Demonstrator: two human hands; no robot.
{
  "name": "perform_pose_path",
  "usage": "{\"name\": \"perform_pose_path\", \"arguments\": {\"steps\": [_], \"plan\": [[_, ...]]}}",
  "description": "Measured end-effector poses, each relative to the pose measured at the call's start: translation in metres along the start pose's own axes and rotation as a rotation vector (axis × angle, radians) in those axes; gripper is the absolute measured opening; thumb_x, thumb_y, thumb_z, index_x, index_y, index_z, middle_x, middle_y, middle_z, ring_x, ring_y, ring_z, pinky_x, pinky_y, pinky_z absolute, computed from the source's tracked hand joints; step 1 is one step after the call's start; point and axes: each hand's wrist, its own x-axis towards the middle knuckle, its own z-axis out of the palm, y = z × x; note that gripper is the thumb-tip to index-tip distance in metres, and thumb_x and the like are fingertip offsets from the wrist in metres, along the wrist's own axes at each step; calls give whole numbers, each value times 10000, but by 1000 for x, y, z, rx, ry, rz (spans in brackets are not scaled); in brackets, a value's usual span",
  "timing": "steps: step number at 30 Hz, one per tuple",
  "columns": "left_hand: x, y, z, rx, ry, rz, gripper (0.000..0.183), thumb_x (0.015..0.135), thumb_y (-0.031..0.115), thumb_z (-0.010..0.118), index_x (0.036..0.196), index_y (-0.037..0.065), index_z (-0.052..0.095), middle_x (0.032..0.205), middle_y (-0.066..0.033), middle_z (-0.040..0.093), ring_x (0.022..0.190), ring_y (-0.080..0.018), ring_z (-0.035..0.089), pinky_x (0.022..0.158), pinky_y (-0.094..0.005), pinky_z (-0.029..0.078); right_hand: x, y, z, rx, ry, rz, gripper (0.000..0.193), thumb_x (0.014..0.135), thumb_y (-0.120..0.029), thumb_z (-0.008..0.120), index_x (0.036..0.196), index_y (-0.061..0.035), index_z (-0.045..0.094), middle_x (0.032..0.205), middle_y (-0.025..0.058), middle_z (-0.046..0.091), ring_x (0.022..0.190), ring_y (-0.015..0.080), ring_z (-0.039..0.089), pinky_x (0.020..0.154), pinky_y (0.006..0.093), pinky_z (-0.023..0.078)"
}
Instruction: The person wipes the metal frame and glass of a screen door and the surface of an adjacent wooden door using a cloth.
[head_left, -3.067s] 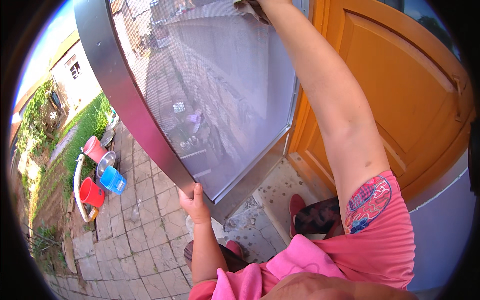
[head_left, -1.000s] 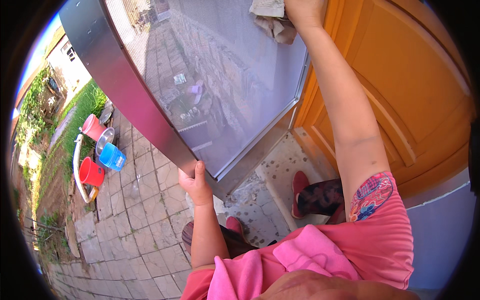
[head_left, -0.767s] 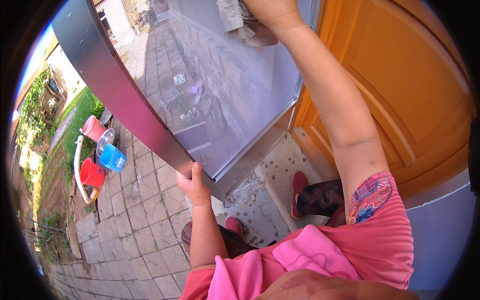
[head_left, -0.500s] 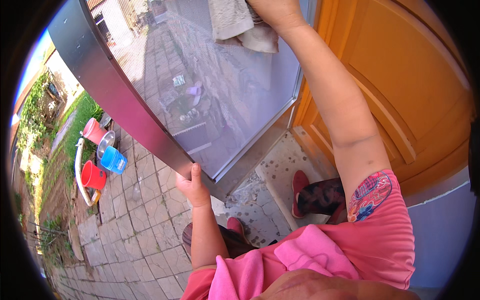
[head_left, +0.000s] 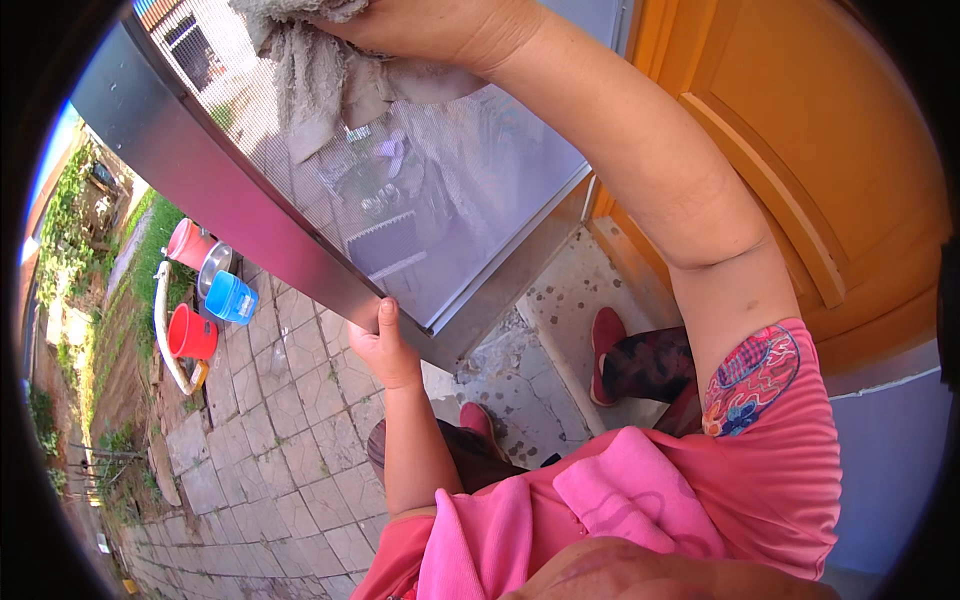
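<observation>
My right hand (head_left: 440, 30) is closed on a grey-beige cleaning cloth (head_left: 312, 95), which hangs in folds against the mesh of a screen door (head_left: 500, 150) near the top of the view. Part of that hand is cut off by the upper edge. Lower down, my left hand (head_left: 384, 345) grips the outer edge of the door's shiny metal frame (head_left: 230, 215) close to its bottom corner, thumb on the face I see and fingers behind. The door stands swung outward over the paving. Paving and some items show dimly through the mesh.
To the right is an orange wooden door (head_left: 830, 130) beside a speckled stone step (head_left: 580, 290). On the paving (head_left: 270, 440) at left sit a blue bucket (head_left: 232, 298), a red bucket (head_left: 192, 333), a pink bucket (head_left: 188, 243) and a metal basin (head_left: 216, 268), beside a pale curved pipe.
My right hand has moved left across the mesh with the cloth, toward the frame's outer side. My left hand keeps its hold on the frame.
</observation>
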Motion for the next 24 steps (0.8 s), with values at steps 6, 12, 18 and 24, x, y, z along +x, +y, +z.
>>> {"name": "perform_pose_path", "arguments": {"steps": [6,12,18,24], "plan": [[1,-6,9,-48,-38,-24,349,928,332,774,990,20,630,898,-30,634,819,-131,567,778,-292,450,-49,83,-57,-189,92,451,314,835,-138,741,1126,-46,666,1044,202,709,1000,369,695,841,428,555],[2,-4,11,-27,5,7,324,922,314,777,960,34,620,874,-1,612,798,-115,545,759,-278,437,-112,103,-60,-148,339,978,264,864,-128,726,1102,-15,708,1028,159,762,969,257,740,838,363,569],[6,-11,6,30,26,24,322,938,345,734,933,46,615,832,13,584,748,-105,516,685,-274,405,-138,-25,-6,-77,-31,525,524,732,-154,836,1216,-122,636,1119,113,666,1018,325,683,850,402,568],[5,-5,9,15,43,42,308,947,324,716,941,35,612,840,0,593,754,-112,525,686,-285,410,-176,-4,-31,-127,-53,532,507,742,-200,848,1201,-207,633,1136,90,621,992,314,679,789,393,590]]}}
